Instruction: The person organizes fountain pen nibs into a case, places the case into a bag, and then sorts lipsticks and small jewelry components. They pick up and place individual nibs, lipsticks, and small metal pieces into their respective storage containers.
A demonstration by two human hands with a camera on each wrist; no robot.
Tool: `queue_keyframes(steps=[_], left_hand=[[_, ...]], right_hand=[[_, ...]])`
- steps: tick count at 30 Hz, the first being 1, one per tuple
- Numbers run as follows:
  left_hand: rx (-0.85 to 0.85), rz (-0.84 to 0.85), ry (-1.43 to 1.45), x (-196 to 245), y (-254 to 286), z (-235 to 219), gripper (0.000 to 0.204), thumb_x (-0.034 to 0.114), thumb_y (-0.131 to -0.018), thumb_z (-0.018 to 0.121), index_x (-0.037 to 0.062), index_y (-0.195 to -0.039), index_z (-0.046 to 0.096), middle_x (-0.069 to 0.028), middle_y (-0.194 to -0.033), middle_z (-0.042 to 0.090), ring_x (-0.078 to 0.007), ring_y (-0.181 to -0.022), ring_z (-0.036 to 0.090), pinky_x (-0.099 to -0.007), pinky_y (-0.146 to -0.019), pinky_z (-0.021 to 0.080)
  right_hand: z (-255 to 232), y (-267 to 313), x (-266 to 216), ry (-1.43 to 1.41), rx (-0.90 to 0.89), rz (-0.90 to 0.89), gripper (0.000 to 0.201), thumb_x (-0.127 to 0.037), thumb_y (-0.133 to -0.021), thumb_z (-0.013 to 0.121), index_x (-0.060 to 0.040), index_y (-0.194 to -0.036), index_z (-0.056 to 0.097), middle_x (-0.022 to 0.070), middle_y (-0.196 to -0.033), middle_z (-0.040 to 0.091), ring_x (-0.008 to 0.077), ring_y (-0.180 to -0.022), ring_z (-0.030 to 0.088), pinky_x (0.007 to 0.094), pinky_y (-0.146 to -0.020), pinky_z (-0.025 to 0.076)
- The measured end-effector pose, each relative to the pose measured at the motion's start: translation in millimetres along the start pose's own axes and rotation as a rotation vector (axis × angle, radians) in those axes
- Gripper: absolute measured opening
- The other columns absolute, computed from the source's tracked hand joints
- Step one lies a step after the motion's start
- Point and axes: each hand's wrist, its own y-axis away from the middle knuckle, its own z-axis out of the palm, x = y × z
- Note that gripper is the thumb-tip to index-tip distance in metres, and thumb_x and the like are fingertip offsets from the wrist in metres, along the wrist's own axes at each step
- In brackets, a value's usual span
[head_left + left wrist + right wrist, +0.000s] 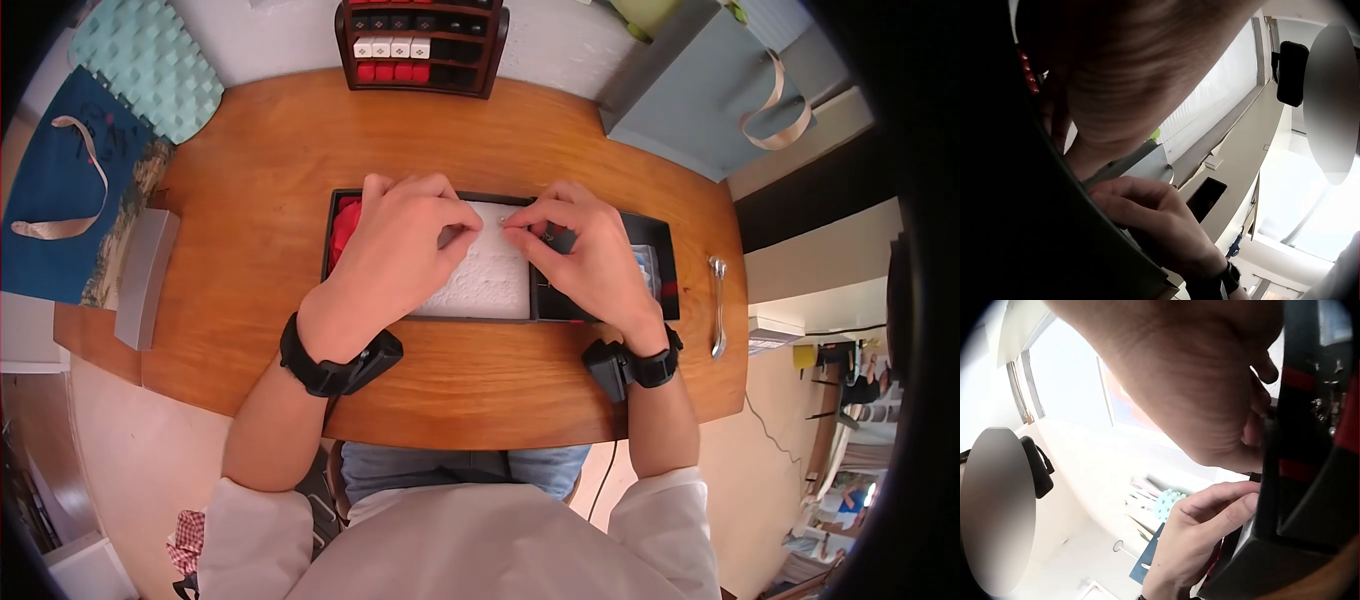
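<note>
A long black box [460, 320] lies in front of me, holding a white textured pad [485, 285] with red cloth [345, 232] at its left end. Over the pad my right hand [590, 250] pinches a tiny silvery piece [503, 221] between thumb and index finger. Just left of it is my left hand [395, 245], its fingers bent and its thumb tip meeting the index finger; I cannot tell whether something thin is between them. Small shiny metal pieces [1334, 403] lie in the right compartment, which my right hand partly covers in the head view.
A dark rack [497, 55] with rows of small red, white and black boxes stands at the back. Grey [680, 110] and blue [50, 200] gift bags flank the table. A metal spoon-like tool [718, 305] lies right of the box, a grey box [150, 280] far left.
</note>
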Motion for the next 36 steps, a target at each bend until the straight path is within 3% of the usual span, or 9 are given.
queue_keyframes(steps=[27, 30, 36], left_hand=[[-0.007, 0.015, -0.019, 1.2, 0.0, 0.0, 0.006, 0.011, -0.096, 0.082, 0.0097, -0.1, 0.085, -0.0028, -0.096, 0.072, -0.0206, -0.086, 0.068, -0.0374, -0.095, 0.036], [-0.011, 0.016, -0.019, 2.2, 0.1, -0.1, 0.005, 0.01, -0.096, 0.082, 0.0095, -0.099, 0.085, -0.003, -0.096, 0.072, -0.0212, -0.087, 0.068, -0.0371, -0.095, 0.037], [0.029, 0.075, -0.036, 7.4, -1.0, 0.3, 0.007, 0.01, -0.096, 0.081, 0.0091, -0.102, 0.085, -0.0028, -0.097, 0.072, -0.022, -0.094, 0.067, -0.0368, -0.096, 0.037]], right_hand=[[6.7, 1.0, 2.2, 0.051, 0.036, -0.107, 0.012, -0.003, -0.088, 0.082, -0.004, -0.1, 0.085, 0.0111, -0.092, 0.071, 0.0315, -0.091, 0.067, 0.0427, -0.079, 0.055], [7.5, 1.5, 0.6, 0.064, 0.03, -0.075, 0.012, -0.003, -0.087, 0.083, -0.0047, -0.098, 0.085, 0.011, -0.092, 0.071, 0.0315, -0.091, 0.068, 0.0422, -0.079, 0.056], [-7.9, 4.3, 0.8, 0.095, 0.072, -0.174, 0.013, -0.004, -0.087, 0.083, -0.0049, -0.1, 0.086, 0.011, -0.092, 0.072, 0.0288, -0.085, 0.069, 0.0392, -0.074, 0.056]])
